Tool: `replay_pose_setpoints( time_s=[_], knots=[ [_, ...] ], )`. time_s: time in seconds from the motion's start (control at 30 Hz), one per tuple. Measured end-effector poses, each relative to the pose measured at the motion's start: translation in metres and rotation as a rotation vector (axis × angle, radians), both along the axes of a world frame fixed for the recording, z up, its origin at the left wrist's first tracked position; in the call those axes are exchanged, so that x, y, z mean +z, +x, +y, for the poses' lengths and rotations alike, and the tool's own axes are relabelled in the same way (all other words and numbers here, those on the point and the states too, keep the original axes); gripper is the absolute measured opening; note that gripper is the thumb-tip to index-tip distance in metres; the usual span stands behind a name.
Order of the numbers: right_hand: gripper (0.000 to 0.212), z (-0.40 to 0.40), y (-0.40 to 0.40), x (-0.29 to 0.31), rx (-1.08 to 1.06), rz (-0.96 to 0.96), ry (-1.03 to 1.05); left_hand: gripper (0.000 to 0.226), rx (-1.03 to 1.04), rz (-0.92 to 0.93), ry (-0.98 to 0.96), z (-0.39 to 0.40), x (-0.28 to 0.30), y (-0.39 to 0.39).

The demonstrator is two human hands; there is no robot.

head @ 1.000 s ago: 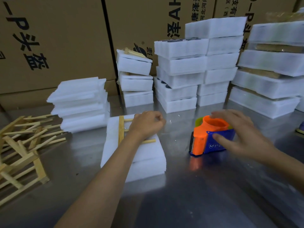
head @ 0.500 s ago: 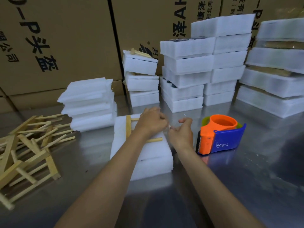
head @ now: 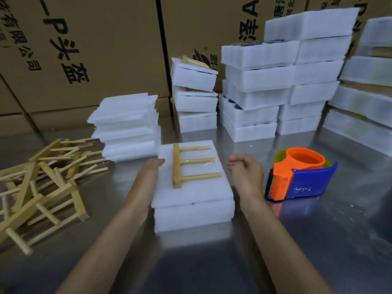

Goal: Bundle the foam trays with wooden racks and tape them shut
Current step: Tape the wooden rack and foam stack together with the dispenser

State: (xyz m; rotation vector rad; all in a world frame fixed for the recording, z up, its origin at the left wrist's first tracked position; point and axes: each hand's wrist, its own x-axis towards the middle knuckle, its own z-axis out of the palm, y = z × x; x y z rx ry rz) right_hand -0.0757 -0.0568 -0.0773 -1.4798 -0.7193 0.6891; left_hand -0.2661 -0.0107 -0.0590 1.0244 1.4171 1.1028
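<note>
Two hands (head: 146,179) (head: 247,175) flanking foam trays (head: 191,200), perhaps touching.

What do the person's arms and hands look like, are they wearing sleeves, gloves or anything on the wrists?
Both forearms are bare right down to the bottom edge of the picture, so no sleeve shows. The left hand and the right hand are bare too: no gloves, and no watch, band or ring is visible on the wrists or fingers. Motion blur softens fine detail, so something very small could be missed.
</note>
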Motion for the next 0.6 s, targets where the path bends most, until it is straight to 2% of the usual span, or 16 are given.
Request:
replay_pose_setpoints(
  time_s=[0.07,0.17,0.23,0.3,0.47,0.6],
  knots=[
    [0.017,-0.007,-0.01,0.007,0.2,0.175,-0.021,0.021,-0.13,-0.057,0.027,-0.013,-0.011,-0.001],
    [0.013,-0.011,-0.016,0.008,0.371,0.112,-0.104,0.028,-0.213,-0.206,0.062,-0.017,-0.021,-0.006],
    [0.027,-0.011,-0.015,0.008,0.432,0.069,-0.089,0.039,-0.218,-0.24,0.074,-0.021,-0.021,-0.005],
    [0.034,-0.012,-0.015,0.007,0.451,0.042,-0.115,0.05,-0.18,-0.224,0.049,-0.024,-0.02,-0.004],
    [0.02,-0.015,-0.018,0.007,0.421,0.153,-0.166,0.034,-0.234,-0.194,0.047,-0.029,-0.019,-0.007],
    [0.035,-0.014,-0.018,0.008,0.441,0.152,-0.061,0.044,-0.235,-0.184,0.189,-0.03,-0.013,-0.008]
  ],
)
